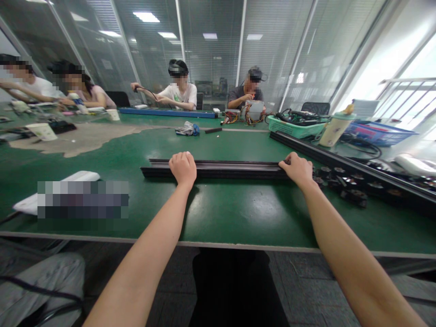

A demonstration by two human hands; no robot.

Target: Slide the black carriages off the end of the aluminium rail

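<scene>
A long black channel-shaped rail (238, 170) lies crosswise on the green table in front of me. My left hand (183, 169) is closed over it near its left end, with the fingertips hidden behind it. At the right end my right hand (298, 168) is closed too, its thumb pressed along the rail's end. Something small and dark shows by that thumb, but I cannot make out whether it is a separate part. Several small black round parts (354, 196) lie just right of my right hand.
A longer black rail (327, 156) slants across the table's right side. Behind it stand a green basket (293, 127) of cables, a pale yellow bottle (335, 129) and a blue basket (384, 131). Gloves (187, 129) lie farther back. Several people sit across the table.
</scene>
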